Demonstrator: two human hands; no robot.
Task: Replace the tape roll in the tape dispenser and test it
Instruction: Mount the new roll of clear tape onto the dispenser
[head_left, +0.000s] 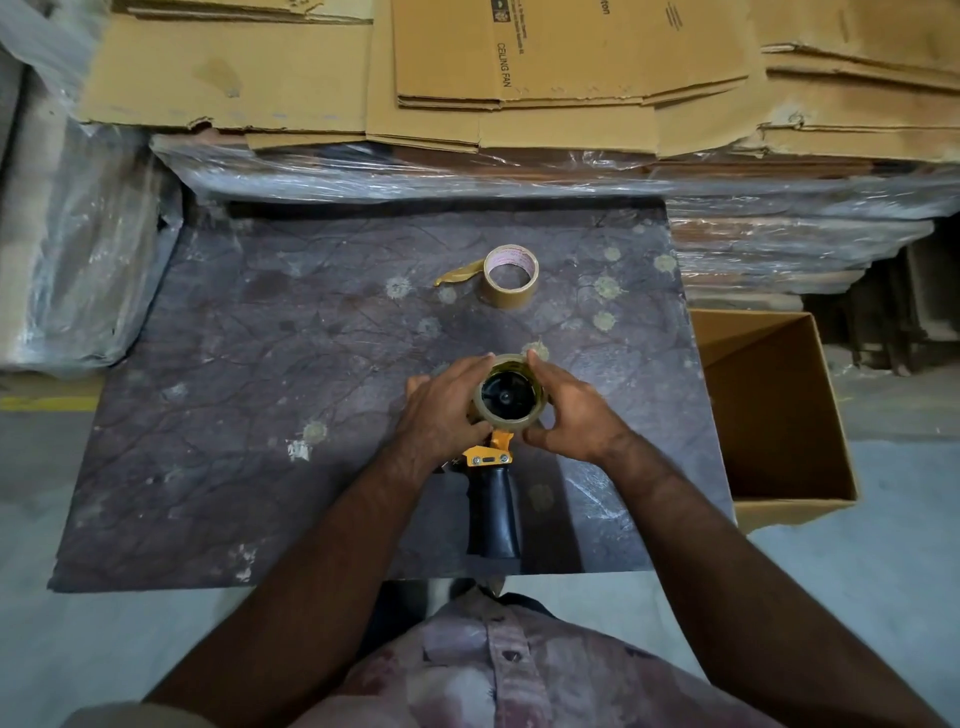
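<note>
tape dispenser (493, 499) lies flat on the dark stained tabletop (218, 415), black handle pointing back at the person. just past the handle both hands wrap the tape roll (508, 397) sitting over the dispenser's black hub – left hand (444, 415) grip curled round its left side, right hand (569, 415) grip clamped on its right. further out a brown tape roll (510, 277) sits alone, loose end trailing left. open cardboard box (769, 415) off right – flattened cartons (519, 73) stacked behind.

My work table (218, 395), dark and stained with pale spots. On it lie a brown tape roll (510, 278) with a loose tail, toward the far side, and nearer me the tape dispenser (493, 499), black handle pointing my way.
</note>
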